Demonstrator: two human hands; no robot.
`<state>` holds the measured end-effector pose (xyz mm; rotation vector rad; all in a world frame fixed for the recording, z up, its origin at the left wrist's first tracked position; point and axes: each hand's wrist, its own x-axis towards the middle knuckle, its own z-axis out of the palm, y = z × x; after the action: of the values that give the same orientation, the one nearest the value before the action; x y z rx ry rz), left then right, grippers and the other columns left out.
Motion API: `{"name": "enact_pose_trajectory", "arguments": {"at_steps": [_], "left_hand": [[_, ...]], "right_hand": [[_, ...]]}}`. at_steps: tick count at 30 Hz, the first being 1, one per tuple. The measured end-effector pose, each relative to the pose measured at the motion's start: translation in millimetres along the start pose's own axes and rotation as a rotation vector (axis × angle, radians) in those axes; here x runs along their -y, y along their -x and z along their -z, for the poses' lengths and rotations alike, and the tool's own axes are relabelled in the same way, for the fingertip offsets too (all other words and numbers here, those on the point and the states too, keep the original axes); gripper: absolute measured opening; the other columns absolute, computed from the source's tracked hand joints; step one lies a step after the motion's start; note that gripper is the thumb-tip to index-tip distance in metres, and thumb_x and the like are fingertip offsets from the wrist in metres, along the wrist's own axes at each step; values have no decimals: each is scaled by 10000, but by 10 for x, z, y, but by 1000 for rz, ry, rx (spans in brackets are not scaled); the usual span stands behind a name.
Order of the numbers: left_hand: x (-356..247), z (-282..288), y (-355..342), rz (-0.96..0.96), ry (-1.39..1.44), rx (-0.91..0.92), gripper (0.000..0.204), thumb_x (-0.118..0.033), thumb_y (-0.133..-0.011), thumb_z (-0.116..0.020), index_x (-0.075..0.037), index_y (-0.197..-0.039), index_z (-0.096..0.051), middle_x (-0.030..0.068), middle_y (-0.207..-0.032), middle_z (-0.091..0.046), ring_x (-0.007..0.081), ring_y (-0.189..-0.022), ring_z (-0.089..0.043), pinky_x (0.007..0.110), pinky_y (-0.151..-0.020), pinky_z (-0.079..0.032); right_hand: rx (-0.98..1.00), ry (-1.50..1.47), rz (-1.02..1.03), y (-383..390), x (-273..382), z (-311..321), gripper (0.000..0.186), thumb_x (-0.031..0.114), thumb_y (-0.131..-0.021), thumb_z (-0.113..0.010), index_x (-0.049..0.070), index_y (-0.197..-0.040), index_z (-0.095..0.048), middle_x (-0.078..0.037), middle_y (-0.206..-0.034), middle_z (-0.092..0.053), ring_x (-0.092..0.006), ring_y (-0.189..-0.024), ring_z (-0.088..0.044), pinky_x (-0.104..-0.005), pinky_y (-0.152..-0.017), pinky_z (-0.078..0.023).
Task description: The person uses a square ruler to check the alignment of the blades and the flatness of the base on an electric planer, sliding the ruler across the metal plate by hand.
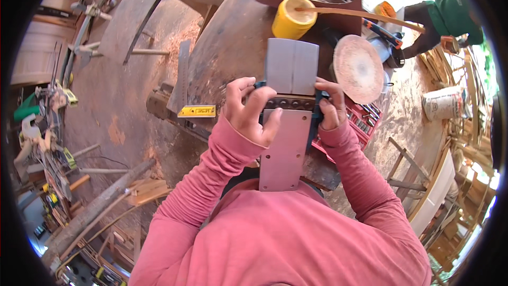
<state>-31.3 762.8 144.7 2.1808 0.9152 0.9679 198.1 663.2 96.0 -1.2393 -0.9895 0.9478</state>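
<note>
An upturned blue power planer (319,109) lies in front of me, its grey front plate (291,66), longer pinkish-grey rear plate (283,151) and dark cutter block with bolts (288,103) between them facing up. My left hand (248,111) is at its left side, fingers bent and apart beside the cutter block, thumb over the rear plate. My right hand (330,103) grips the blue body at the right side. A yellow-handled square (196,111) lies to the left; an open red socket set (365,130) is partly hidden by my right arm.
The worn workbench (222,42) holds a yellow tub (293,24) with a wooden stick, a round pale disc (357,69) and orange-black tools (381,33). A person's green-clad part (450,16) shows upper right. Timber and tools (63,169) lie left; a white sack or bucket (442,103) stands right.
</note>
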Motion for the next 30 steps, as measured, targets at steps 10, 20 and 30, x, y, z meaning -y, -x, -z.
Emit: {"name": "enact_pose_trajectory", "arguments": {"at_steps": [10,20,30], "left_hand": [[-113,348,-597,-239,-390,490,120,-125,-867,-798,-109,-983,-771,58,-890,-680,287,-804,-679,392,-734,-573],[-214,266,-781,-376,-582,701,106,-117,-879,-740,-69,-869,-646,100,-841,-632,303,-770,-676,413,-690,-562],[-209,86,-647,-163,-530,616,89,-111,-882,-685,-43,-882,-627,146,-866,-666,350,-824,-720,436,-711,-598]], "right_hand": [[102,-56,-22,-210,71,-56,386,76,-1014,-449,44,-1369,-601,-99,-1299,-620,-157,-1172,-587,-315,-1053,-464],[50,-61,-35,-191,68,-118,371,80,-1014,-458,47,-1354,-603,-80,-1221,-640,-128,-1096,-597,-291,-998,-486],[19,-51,-41,-144,47,-105,357,105,-1035,-457,35,-1354,-601,-52,-1187,-641,-106,-1050,-573,-277,-969,-481]]}}
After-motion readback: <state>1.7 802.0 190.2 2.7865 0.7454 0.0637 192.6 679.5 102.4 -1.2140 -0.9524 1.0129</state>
